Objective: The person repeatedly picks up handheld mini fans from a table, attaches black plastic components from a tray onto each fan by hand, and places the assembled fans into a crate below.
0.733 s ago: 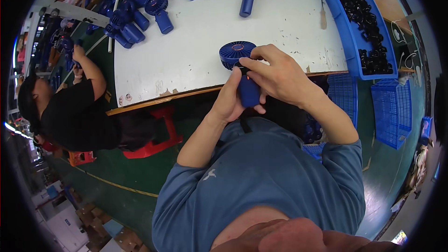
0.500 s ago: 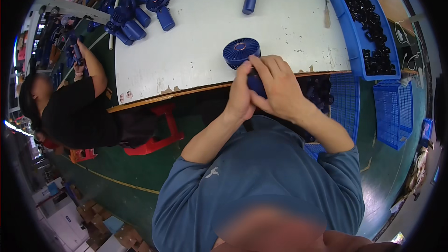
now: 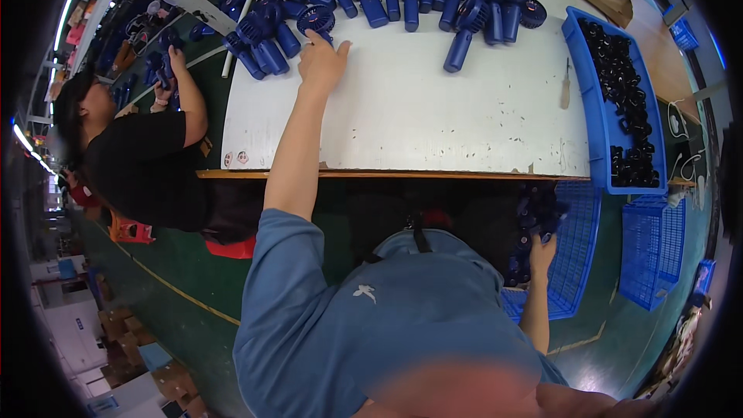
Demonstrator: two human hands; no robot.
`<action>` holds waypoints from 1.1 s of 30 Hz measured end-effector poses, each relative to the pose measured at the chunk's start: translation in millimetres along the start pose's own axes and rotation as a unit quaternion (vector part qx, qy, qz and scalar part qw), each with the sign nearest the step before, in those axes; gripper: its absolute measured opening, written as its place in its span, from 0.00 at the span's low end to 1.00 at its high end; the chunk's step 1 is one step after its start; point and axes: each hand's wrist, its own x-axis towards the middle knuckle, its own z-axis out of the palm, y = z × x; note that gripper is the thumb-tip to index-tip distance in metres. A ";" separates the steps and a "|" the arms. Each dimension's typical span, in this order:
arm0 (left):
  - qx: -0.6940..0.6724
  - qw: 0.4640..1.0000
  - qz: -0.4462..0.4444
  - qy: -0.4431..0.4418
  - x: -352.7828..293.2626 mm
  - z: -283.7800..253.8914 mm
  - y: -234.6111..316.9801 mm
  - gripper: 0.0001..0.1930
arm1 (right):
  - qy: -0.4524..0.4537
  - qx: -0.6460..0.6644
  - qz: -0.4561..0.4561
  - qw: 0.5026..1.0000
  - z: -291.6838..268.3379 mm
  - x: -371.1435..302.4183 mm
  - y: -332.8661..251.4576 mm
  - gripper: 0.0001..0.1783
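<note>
My left hand (image 3: 321, 66) is stretched out over the white table, its fingers at the handle of a navy handheld fan (image 3: 316, 20). That fan's round head shows beyond my fingertips, while most of its handle is hidden under the hand. Low on the right, my right hand (image 3: 542, 254) is down inside a blue mesh basket (image 3: 576, 263) beside the table. Its fingers close on a dark blue handheld fan (image 3: 551, 223), which is blurred. More dark blue fans lie in the basket around it.
Several navy handheld fans (image 3: 457, 48) lie along the table's (image 3: 410, 124) far side. A blue tray (image 3: 600, 116) of small black parts stands at the right, near a thin tool (image 3: 566, 85). Another blue basket (image 3: 652, 255) sits on the floor. A co-worker (image 3: 139, 155) is at the left.
Both hands were together on one fan at the table's front edge. They have parted: the left moved far forward to another fan, the right down into the basket. The view has shifted.
</note>
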 end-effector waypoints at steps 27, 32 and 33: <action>-0.802 0.328 -0.147 -0.478 -219.8 29.5 120.6 0.36 | -0.243 -0.024 -0.450 0.859 21.3 -49.7 -336.1 0.22; -0.792 0.365 -0.004 -0.490 -255.5 12.7 139.1 0.33 | -0.489 -0.126 -0.360 0.785 -84.1 47.6 -387.3 0.19; -0.789 0.369 -0.016 -0.492 -254.9 11.0 135.0 0.29 | -0.331 -0.182 -0.327 0.866 -107.5 81.0 -382.7 0.16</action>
